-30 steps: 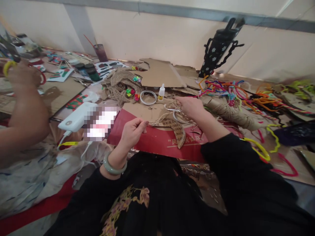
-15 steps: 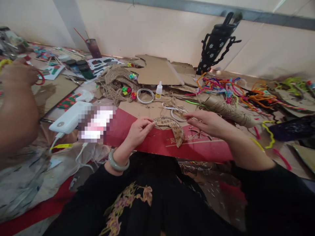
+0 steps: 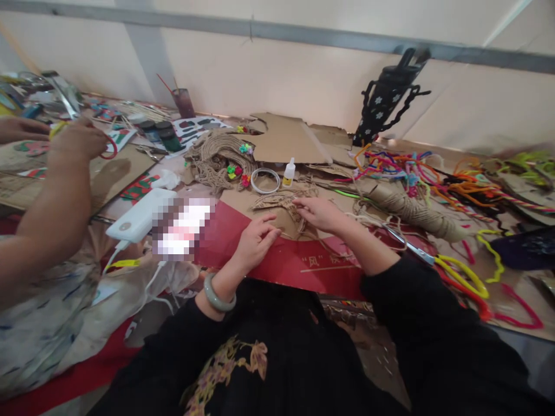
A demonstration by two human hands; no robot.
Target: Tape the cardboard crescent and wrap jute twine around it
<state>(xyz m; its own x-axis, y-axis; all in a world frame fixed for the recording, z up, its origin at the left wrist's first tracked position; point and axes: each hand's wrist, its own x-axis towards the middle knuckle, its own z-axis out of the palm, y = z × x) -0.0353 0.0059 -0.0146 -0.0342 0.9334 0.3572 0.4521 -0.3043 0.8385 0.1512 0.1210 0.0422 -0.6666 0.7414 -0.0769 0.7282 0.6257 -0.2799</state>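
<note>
Head view, left to right: a co-worker's hand (image 3: 78, 138) holds a red loop at the far left, beside a white power bank (image 3: 139, 215). The left hand (image 3: 255, 240), fingers curled and pressing flat, pins the curved brown cardboard strip wrapped in jute twine (image 3: 280, 203) on the red cardboard sheet (image 3: 277, 254). The right hand (image 3: 318, 212) pinches the twine at the strip. The step in hand appears to be winding; the next move calls for steady tension. Yellow-handled scissors (image 3: 437, 260) lie near the right sleeve.
</note>
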